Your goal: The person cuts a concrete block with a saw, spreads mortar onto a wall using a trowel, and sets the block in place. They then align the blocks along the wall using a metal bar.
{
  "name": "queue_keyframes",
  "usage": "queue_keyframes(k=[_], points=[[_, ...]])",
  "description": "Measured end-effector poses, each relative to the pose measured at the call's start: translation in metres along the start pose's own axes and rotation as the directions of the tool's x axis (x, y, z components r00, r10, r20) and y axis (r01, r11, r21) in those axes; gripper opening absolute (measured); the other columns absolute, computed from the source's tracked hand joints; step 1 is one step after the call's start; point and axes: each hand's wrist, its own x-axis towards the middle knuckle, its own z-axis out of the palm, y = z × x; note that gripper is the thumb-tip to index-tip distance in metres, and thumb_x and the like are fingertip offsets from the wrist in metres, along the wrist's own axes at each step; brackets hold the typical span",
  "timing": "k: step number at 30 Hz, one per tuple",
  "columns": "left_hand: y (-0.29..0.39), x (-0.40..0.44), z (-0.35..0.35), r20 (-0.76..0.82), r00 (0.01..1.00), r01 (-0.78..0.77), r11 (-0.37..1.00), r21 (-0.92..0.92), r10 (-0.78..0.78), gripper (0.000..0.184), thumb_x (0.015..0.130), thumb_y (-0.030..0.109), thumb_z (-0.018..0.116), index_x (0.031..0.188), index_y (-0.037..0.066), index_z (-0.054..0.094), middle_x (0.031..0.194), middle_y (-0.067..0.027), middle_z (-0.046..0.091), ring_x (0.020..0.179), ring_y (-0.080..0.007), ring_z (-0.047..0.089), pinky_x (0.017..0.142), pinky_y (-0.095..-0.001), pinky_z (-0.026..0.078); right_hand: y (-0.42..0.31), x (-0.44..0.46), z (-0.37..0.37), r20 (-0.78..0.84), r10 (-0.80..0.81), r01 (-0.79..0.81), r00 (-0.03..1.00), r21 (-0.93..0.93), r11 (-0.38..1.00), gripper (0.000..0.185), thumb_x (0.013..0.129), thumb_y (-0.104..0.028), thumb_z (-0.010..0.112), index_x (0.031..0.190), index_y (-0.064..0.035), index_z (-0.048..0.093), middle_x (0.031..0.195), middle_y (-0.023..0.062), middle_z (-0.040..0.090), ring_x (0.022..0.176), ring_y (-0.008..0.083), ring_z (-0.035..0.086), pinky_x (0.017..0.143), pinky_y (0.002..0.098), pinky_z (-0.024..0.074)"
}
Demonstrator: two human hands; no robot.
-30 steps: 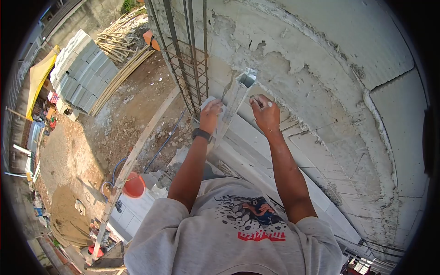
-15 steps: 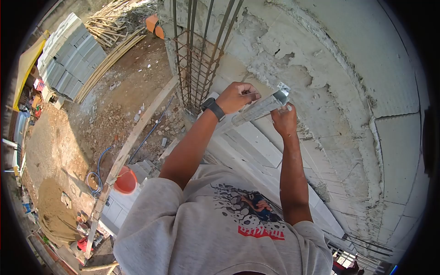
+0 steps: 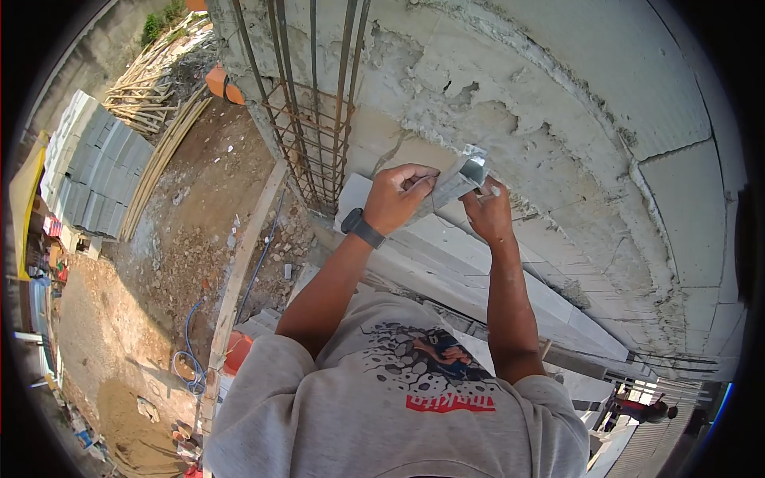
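A hollow, silvery metal bar [image 3: 460, 179] stands out in front of the wall, its open end tilted up toward me. My left hand [image 3: 401, 195], with a dark watch on the wrist, is closed in a pinch against the bar's left side. A thin thread-like line hangs below those fingertips, but what they hold is too small to make out. From the right, my right hand [image 3: 489, 213] has its fingers curled at the bar's edge just below the open end. Part of that grip is hidden by the bar.
Upright rebar [image 3: 315, 119] with rusty ties rises left of my hands. A rough mortared block wall [image 3: 558, 183] fills the right side. Lower left are a wooden plank [image 3: 247, 247], an orange bucket [image 3: 237, 350] and a blue hose [image 3: 190, 358]. Stacked blocks [image 3: 100, 167] stand beyond.
My view has shifted, moving the rebar and yard leftward and down in the picture. My left hand has come closer to the bar's side. My right hand stays by the bar's end.
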Motion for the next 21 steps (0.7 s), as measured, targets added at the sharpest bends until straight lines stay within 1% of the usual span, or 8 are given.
queue_keyframes(k=[2, 3, 6, 9, 12, 15, 18, 21], points=[[0.006, -0.002, -0.002, 0.019, 1.000, 0.008, 1.000, 0.010, -0.008, 0.023, 0.093, 0.008, 0.067, 0.112, -0.004, 0.074, 0.097, -0.0113, 0.077, 0.086, -0.0131, 0.070, 0.077, -0.0284, 0.055, -0.008, -0.006, -0.002, -0.018, 0.027, -0.027, 0.999, -0.012, 1.000, 0.013, 0.089, -0.006, 0.065, 0.100, 0.0007, 0.068, 0.082, 0.0140, 0.065, 0.067, 0.0282, 0.061, 0.066, 0.0374, 0.0493], [0.004, -0.003, -0.003, 0.032, 0.999, 0.002, 1.000, -0.012, -0.001, 0.024, 0.093, 0.008, 0.066, 0.113, -0.004, 0.073, 0.097, -0.0106, 0.076, 0.086, -0.0127, 0.070, 0.077, -0.0282, 0.055, -0.010, -0.011, -0.002, -0.024, 0.042, -0.042, 0.999, -0.017, 0.999, 0.013, 0.089, -0.006, 0.066, 0.100, 0.0008, 0.068, 0.082, 0.0130, 0.064, 0.066, 0.0261, 0.059, 0.064, 0.0365, 0.0485], [-0.004, -0.005, -0.007, 0.080, 0.997, -0.009, 0.998, -0.056, 0.014, 0.027, 0.093, 0.006, 0.066, 0.118, -0.004, 0.072, 0.096, -0.0081, 0.072, 0.087, -0.0116, 0.067, 0.077, -0.0274, 0.054, 0.001, -0.026, 0.008, -0.130, -0.042, 0.040, 0.991, -0.015, 0.999, 0.017, 0.088, -0.007, 0.070, 0.103, -0.0008, 0.068, 0.081, 0.0106, 0.061, 0.064, 0.0206, 0.056, 0.061, 0.0334, 0.0463], [-0.008, -0.007, -0.012, 0.142, 0.989, -0.030, 0.998, -0.062, 0.039, 0.033, 0.092, 0.005, 0.067, 0.124, -0.004, 0.069, 0.095, -0.0053, 0.067, 0.086, -0.0104, 0.063, 0.078, -0.0261, 0.052, 0.003, -0.042, 0.013, -0.200, -0.092, 0.077, 0.975, -0.082, 0.994, 0.026, 0.085, -0.011, 0.076, 0.108, -0.0027, 0.069, 0.082, 0.0098, 0.061, 0.064, 0.0203, 0.056, 0.059, 0.0333, 0.0461], [-0.011, -0.009, -0.011, 0.164, 0.984, -0.060, 0.996, -0.068, 0.070, 0.037, 0.091, 0.004, 0.070, 0.127, -0.004, 0.067, 0.094, -0.0040, 0.064, 0.085, -0.0099, 0.062, 0.078, -0.0253, 0.052, -0.004, -0.054, 0.009, -0.184, -0.123, 0.093, 0.975, -0.163, 0.982, 0.037, 0.081, -0.016, 0.082, 0.113, -0.0035, 0.069, 0.082, 0.0096, 0.062, 0.064, 0.0220, 0.056, 0.058, 0.0344, 0.0472], [-0.013, -0.009, -0.010, 0.154, 0.986, -0.055, 0.997, -0.056, 0.063, 0.040, 0.089, 0.004, 0.075, 0.128, -0.003, 0.067, 0.095, -0.0049, 0.065, 0.085, -0.0104, 0.063, 0.078, -0.0257, 0.052, -0.019, -0.062, 0.004, -0.136, -0.070, 0.049, 0.988, -0.148, 0.988, 0.043, 0.077, -0.020, 0.086, 0.112, -0.0024, 0.070, 0.082, 0.0099, 0.062, 0.064, 0.0233, 0.058, 0.060, 0.0353, 0.0494], [-0.018, -0.009, -0.004, 0.127, 0.989, -0.074, 0.995, -0.062, 0.082, 0.042, 0.087, 0.005, 0.079, 0.126, -0.003, 0.068, 0.095, -0.0061, 0.066, 0.085, -0.0111, 0.064, 0.078, -0.0267, 0.053, -0.012, -0.068, 0.011, -0.189, -0.129, 0.094, 0.974, -0.183, 0.979, 0.043, 0.075, -0.020, 0.088, 0.110, -0.0007, 0.071, 0.084, 0.0102, 0.063, 0.067, 0.0232, 0.060, 0.061, 0.0345, 0.0505], [-0.025, -0.008, -0.004, 0.131, 0.984, -0.113, 0.991, -0.070, 0.122, 0.042, 0.085, 0.003, 0.081, 0.124, -0.003, 0.068, 0.101, -0.0079, 0.065, 0.088, -0.0123, 0.063, 0.080, -0.0280, 0.053, -0.012, -0.070, 0.014, -0.238, -0.093, 0.062, 0.967, -0.133, 0.989, 0.040, 0.075, -0.018, 0.088, 0.106, 0.0011, 0.071, 0.086, 0.0104, 0.064, 0.071, 0.0226, 0.062, 0.061, 0.0336, 0.0512]])
